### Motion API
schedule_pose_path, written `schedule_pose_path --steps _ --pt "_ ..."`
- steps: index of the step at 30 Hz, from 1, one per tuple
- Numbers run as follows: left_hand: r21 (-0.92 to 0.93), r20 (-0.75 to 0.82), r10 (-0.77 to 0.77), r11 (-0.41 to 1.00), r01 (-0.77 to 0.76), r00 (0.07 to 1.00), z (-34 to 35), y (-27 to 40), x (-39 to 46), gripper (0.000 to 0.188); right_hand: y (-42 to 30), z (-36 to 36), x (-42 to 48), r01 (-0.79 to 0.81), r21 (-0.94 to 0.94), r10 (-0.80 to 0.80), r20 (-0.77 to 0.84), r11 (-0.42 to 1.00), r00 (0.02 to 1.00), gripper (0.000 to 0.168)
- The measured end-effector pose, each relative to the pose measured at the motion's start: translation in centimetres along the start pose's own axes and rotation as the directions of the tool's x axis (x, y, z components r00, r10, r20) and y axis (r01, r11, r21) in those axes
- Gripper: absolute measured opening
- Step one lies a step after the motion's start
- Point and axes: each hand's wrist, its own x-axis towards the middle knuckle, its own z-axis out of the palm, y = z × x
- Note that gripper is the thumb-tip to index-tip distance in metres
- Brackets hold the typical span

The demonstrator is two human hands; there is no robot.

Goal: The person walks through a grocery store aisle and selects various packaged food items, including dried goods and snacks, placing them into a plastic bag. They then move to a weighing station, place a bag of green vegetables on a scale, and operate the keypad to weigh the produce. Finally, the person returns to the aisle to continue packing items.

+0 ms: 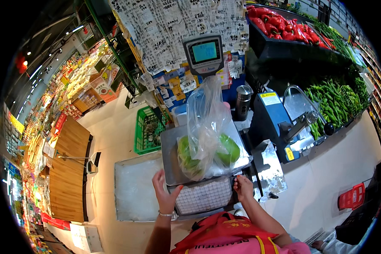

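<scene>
A clear plastic bag [204, 127] with green produce [228, 149] inside lies on the metal pan [171, 158] of a weighing scale. Above it stands the scale's lit display [204, 51]. The scale's keypad [204, 195] faces me, below the pan. My left hand [165, 192] is beside the keypad's left edge and the pan's corner, fingers apart and holding nothing. My right hand [243, 187] is at the keypad's upper right corner, its fingers bent close together near the pan's edge; whether they pinch something cannot be made out.
Right of the scale stand a metal flask [243, 102] and a blue bag-sealing device [273, 117] with a lever. Beyond are red peppers [281, 27] and green chillies [330, 101]. A green basket [141, 130] is at the left. Someone's sleeve [336, 246] shows at the lower right.
</scene>
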Motion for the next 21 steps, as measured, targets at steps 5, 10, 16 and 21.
schedule_pose_path --steps 5,10,16,21 --pt "0.088 0.224 0.18 0.975 -0.204 0.958 3.0 3.6 4.6 0.114 -0.5 0.9 0.5 0.073 -0.025 -0.075 -0.103 0.997 0.992 0.011" --pt "-0.058 0.383 0.097 0.995 -0.081 0.919 10.6 6.3 8.6 0.088 -0.7 1.8 0.1 0.268 -0.203 -0.29 -0.093 0.942 0.952 0.014" --pt "-0.522 0.496 0.021 0.806 0.279 0.868 11.4 4.3 12.8 0.019 -6.4 5.8 -5.7 0.633 -0.192 -0.599 0.208 0.75 0.773 0.014" --pt "-0.715 0.514 0.119 0.607 0.347 0.85 10.5 7.8 12.5 0.035 -8.9 11.0 -0.6 0.773 -0.625 -0.758 0.555 -0.11 0.341 0.018"
